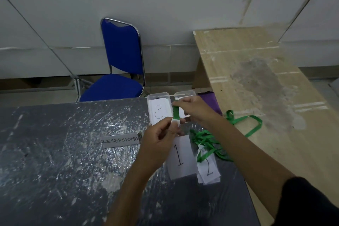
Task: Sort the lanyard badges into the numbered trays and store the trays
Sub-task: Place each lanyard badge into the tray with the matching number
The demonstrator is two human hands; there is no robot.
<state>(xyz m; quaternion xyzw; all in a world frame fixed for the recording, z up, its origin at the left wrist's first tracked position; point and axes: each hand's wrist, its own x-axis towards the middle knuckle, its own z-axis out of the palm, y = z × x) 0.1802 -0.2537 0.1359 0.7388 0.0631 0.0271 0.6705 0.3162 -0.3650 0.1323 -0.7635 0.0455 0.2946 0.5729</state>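
Head view, looking down on a grey, scuffed tabletop wrapped in wrinkled clear plastic (55,152). Left of centre, a grey strip label lettered "RESEPSIONIS" (120,141), lying flat. Just beside it, left hand (159,139), fingers curled, pinching the white end piece of a short green lanyard strap (176,113); strap pulled taut, running up to the right hand (194,109), thumb and fingers clamped on its upper end. Behind the strap, at the table's far edge, a clear plastic tray holding a paper marked "2" (158,108), upside down from here; next to it a second clear plastic tray (185,94), mostly hidden by the right hand, number not readable. Nearer, under the left wrist, a white paper card marked "1" (180,158), top edge covered by the hand. Right of that, a white paper card marked "2" (209,170), partly buried under a tangled heap of green lanyards (207,141), loops spilling onto the adjoining light wooden board (256,82). Badge count in the heap impossible to tell. Purple cloth (211,101) at the trays' right, half hidden by the right forearm.
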